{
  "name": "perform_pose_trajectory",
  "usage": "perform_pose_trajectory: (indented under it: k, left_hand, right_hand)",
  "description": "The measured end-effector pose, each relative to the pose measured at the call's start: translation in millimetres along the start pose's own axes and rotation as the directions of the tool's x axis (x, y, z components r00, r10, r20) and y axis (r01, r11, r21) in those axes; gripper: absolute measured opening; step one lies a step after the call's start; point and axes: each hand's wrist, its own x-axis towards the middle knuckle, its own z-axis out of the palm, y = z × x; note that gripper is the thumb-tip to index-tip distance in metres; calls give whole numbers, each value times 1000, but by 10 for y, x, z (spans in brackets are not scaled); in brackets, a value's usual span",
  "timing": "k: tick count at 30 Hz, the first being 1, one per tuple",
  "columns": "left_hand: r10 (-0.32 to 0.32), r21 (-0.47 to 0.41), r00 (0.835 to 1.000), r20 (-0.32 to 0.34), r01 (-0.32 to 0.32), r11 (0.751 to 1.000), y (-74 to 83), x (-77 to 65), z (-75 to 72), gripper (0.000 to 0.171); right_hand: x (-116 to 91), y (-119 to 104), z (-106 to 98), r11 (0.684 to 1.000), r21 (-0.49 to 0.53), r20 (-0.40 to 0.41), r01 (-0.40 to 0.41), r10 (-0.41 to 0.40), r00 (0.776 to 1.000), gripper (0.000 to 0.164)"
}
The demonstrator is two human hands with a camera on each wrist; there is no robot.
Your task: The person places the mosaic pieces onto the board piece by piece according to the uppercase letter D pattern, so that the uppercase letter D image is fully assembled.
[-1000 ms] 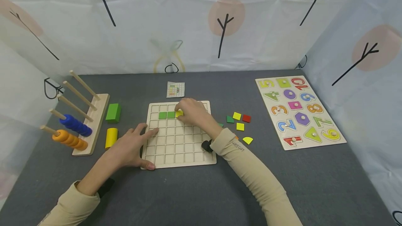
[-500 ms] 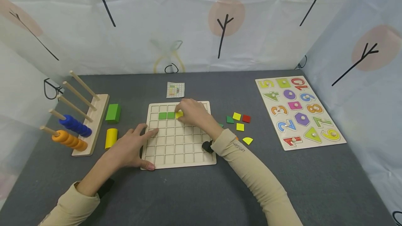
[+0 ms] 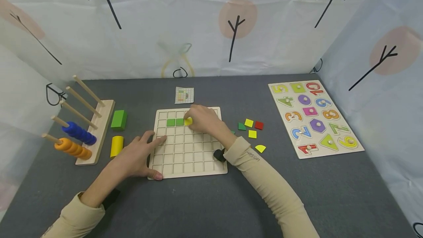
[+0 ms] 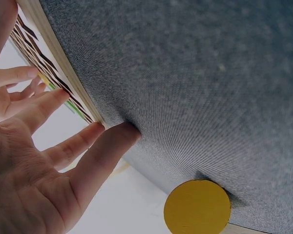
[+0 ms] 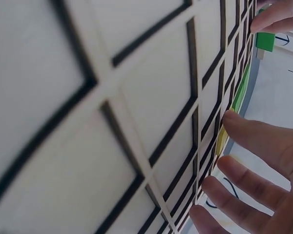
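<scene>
A pale wooden grid board (image 3: 185,157) lies on the dark grey table. In a row near its far side sit two green square tiles (image 3: 170,122), with a yellow tile (image 3: 188,121) directly to their right. My right hand (image 3: 206,120) holds that yellow tile between thumb and fingertips, and covers part of it. In the right wrist view, the thumb (image 5: 249,131) and forefinger lie on either side of the yellow tile. My left hand (image 3: 137,155) rests with spread fingers over the board's left edge, its thumb at the near left corner.
Right of the board lie several loose tiles, among them a red one (image 3: 259,125) and a yellow quarter-round (image 3: 260,148). A number puzzle (image 3: 315,118) is far right. At left stand a peg stacker (image 3: 99,131), a green block (image 3: 119,120) and a yellow cylinder (image 3: 117,145). A pattern card (image 3: 184,95) lies behind.
The right fingers have shifted very slightly, and the yellow tile looks squarer in its cell. The right sleeve now covers an orange piece seen earlier. My left hand has stayed put.
</scene>
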Motion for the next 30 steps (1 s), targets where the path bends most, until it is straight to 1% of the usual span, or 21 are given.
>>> perform_pose_trajectory:
  k: [9,14,24,30]
  left_hand:
    - [-9,3,1000,4,9,1000,3,6,-1,119]
    - [-7,3,1000,-7,7,1000,-7,2,14,119]
    - [-1,0,1000,-16,1,1000,6,-7,13,119]
    - [-9,-2,1000,-8,9,1000,9,-7,6,119]
  right_hand:
    - [-120,94,-73,1000,2,1,-8,8,1000,33]
    - [-224,183,-141,999,-10,13,-38,38,999,34]
    - [-460,447,-280,994,-21,27,-106,106,994,38]
    - [-636,617,-342,993,-36,16,-109,110,994,40]
